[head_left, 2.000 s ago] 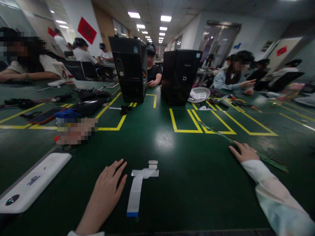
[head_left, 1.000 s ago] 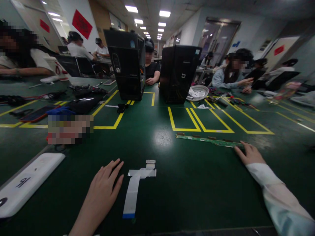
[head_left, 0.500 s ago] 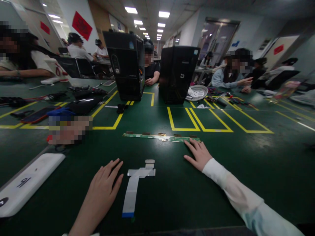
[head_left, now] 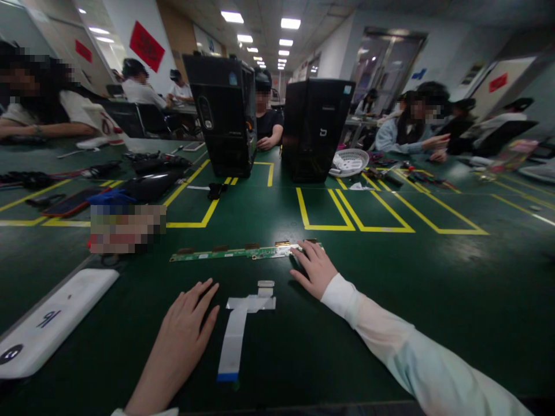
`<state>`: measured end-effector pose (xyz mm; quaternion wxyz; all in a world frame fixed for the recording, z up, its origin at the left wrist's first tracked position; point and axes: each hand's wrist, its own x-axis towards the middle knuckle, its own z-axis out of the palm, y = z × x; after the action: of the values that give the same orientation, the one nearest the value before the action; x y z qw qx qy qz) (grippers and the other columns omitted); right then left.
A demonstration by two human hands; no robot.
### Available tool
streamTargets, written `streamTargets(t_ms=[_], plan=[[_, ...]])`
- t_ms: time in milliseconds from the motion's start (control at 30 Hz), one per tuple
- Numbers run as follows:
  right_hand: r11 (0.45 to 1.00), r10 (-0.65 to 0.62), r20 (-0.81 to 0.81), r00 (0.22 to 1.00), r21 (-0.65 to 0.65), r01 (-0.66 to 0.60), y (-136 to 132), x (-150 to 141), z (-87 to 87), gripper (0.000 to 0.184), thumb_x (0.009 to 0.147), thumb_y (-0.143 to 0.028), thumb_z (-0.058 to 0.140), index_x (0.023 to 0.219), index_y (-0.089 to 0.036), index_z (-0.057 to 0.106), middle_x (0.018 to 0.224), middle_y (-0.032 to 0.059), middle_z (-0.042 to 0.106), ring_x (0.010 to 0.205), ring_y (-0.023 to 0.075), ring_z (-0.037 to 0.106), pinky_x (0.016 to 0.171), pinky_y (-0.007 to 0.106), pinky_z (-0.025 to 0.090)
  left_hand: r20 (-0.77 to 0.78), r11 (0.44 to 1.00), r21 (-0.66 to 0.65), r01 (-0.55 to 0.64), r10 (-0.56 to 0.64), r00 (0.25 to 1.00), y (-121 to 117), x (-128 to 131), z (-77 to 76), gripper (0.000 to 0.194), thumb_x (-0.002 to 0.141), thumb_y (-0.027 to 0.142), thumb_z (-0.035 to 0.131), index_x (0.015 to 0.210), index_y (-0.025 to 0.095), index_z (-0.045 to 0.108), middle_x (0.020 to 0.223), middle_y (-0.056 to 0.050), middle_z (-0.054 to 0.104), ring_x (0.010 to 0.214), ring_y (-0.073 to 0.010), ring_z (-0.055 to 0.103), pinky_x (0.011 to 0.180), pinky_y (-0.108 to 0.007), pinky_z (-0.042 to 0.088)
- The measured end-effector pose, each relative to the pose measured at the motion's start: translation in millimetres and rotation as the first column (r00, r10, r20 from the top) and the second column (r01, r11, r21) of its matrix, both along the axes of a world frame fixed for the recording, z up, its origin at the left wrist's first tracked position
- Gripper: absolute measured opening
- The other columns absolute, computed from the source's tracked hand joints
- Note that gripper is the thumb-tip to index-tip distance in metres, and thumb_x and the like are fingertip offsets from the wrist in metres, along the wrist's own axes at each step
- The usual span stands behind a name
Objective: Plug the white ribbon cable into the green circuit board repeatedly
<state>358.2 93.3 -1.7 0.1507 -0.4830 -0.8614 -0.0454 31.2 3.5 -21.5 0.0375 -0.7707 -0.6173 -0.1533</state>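
Note:
A long, narrow green circuit board [head_left: 234, 253] lies flat on the dark green table, slightly slanted. On its right end rest the fingertips of my right hand [head_left: 313, 267], spread and not wrapped round it; they hide part of that end. Nearer to me lies a white flat ribbon cable [head_left: 233, 341], folded near its top, with a connector at the far end and a blue tip at the near end. Just left of the cable, my left hand [head_left: 191, 315] lies palm down with its fingers stretched out, holding nothing and apart from the cable.
Two black computer towers [head_left: 222, 115] stand at the back, with a co-worker [head_left: 269, 127] behind them. A white case [head_left: 65, 320] lies at the left. Cables and a black glossy item [head_left: 151, 184] lie further back; a white basket [head_left: 349, 162] sits right of the towers.
My right hand has moved left, and the circuit board has slid left with it and turned a little. My left hand and the ribbon cable stay in place.

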Motion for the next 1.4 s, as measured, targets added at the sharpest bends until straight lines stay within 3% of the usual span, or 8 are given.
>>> streamTargets(t_ms=[233,567,700,800,867,1100,1400], plan=[[0.995,0.061,-0.035,0.997,-0.073,-0.064,4,0,-5.4,0.058,0.095,-0.049,0.041,0.140,-0.012,0.048,0.140,0.0180,0.048,0.130,0.0323,0.040,0.110,0.055,0.031,0.011,1.000,-0.022,-0.002,0.002,1.000,0,0,1.8,0.054,0.094,0.050,0.033,0.138,0.022,0.051,0.144,-0.009,0.052,0.132,-0.0300,0.047,0.111,-0.055,0.036],[0.992,0.108,-0.028,0.994,-0.067,-0.109,-6,-2,0.6,0.056,0.094,-0.048,0.044,0.137,-0.012,0.052,0.136,0.0175,0.050,0.125,0.0326,0.042,0.107,0.051,0.037,0.005,0.999,-0.040,-0.006,0.006,1.000,-3,2,5.3,0.052,0.096,0.047,0.035,0.138,0.021,0.050,0.146,-0.010,0.049,0.135,-0.0298,0.045,0.111,-0.055,0.035],[0.991,0.118,-0.023,0.993,-0.064,-0.119,-4,0,-1.2,0.055,0.094,-0.046,0.046,0.137,-0.013,0.052,0.136,0.0179,0.050,0.124,0.0326,0.043,0.105,0.052,0.038,-0.010,0.988,-0.034,0.151,-0.152,0.988,-5,21,24.7,0.048,0.096,0.041,0.040,0.141,0.027,0.045,0.149,-0.006,0.046,0.140,-0.0277,0.038,0.112,-0.054,0.035],[0.991,0.123,-0.027,0.992,-0.054,-0.125,-3,1,-3.5,0.054,0.093,-0.045,0.048,0.137,-0.013,0.053,0.136,0.0177,0.050,0.124,0.0327,0.043,0.105,0.051,0.039,-0.034,0.925,-0.079,0.371,-0.375,0.926,-5,45,41.2,0.046,0.097,0.035,0.041,0.142,0.027,0.044,0.149,-0.003,0.046,0.141,-0.0234,0.036,0.113,-0.047,0.038],[0.990,0.127,-0.034,0.991,-0.051,-0.129,-3,2,-5.0,0.054,0.093,-0.045,0.049,0.137,-0.013,0.053,0.136,0.0175,0.050,0.124,0.0327,0.042,0.105,0.050,0.038,-0.046,0.887,-0.110,0.448,-0.455,0.889,-2,60,47.0,0.046,0.097,0.035,0.042,0.142,0.026,0.044,0.148,-0.003,0.048,0.140,-0.0226,0.037,0.112,-0.045,0.039],[0.992,0.123,-0.057,0.991,-0.016,-0.125,-3,3,-10.1,0.052,0.093,-0.043,0.050,0.137,-0.016,0.053,0.136,0.0157,0.050,0.124,0.0314,0.042,0.106,0.050,0.038,-0.063,0.881,-0.248,0.404,-0.431,0.900,19,90,48.3,0.050,0.096,0.037,0.041,0.142,0.016,0.042,0.147,-0.011,0.048,0.132,-0.0260,0.048,0.105,-0.044,0.046],[0.989,0.145,-0.064,0.987,-0.010,-0.146,-3,4,-9.9,0.053,0.093,-0.043,0.050,0.137,-0.015,0.052,0.136,0.0160,0.050,0.123,0.0319,0.041,0.104,0.050,0.038,-0.044,0.895,-0.159,0.418,-0.429,0.902,35,109,42.3,0.050,0.096,0.040,0.043,0.140,0.016,0.045,0.145,-0.013,0.048,0.132,-0.0273,0.046,0.105,-0.046,0.044]])
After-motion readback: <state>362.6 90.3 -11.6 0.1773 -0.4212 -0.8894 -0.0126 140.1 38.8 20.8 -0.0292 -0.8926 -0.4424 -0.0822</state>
